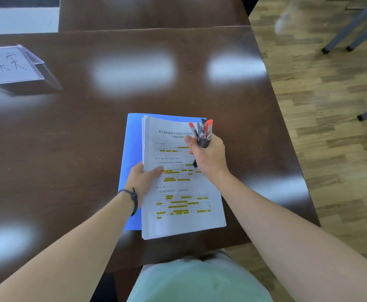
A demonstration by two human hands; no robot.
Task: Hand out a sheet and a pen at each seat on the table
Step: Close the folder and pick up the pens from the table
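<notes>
Head view: the stack of sheets (178, 192) lies on the dark table (69, 138) right in front of the person, near the table's near edge. Its long axis runs away from the body, tilted slightly, and a blue folder (132, 149) sits under it, showing along the left and top sides.

The left hand (144, 177) is the nearer one to the paper. It grips the stack's left edge about halfway along, thumb on top of the printed face and the fingers tucked underneath, out of sight. The top sheet therefore lies directly under the thumb, and peeling 1 page free looks to be a job for this hand, sliding leftward or lifting at that edge.

The right hand (208, 158) hovers above the stack's upper right part, its fingers curled tight round a bundle of pens (204, 134). The pens stand nearly upright from the fist. 2 show red caps and the rest are grey or dark; the exact count cannot be told.

The sheets are thin white paper with black print and many yellow highlighted bars, the stack edges slightly fanned. The table is glossy dark wood and throws back soft ceiling lights.

A clear acrylic name stand (14, 66) with a handwritten card sits well apart at far left, probably marking 1 seat. No sheet or pen lies by it yet.
</notes>
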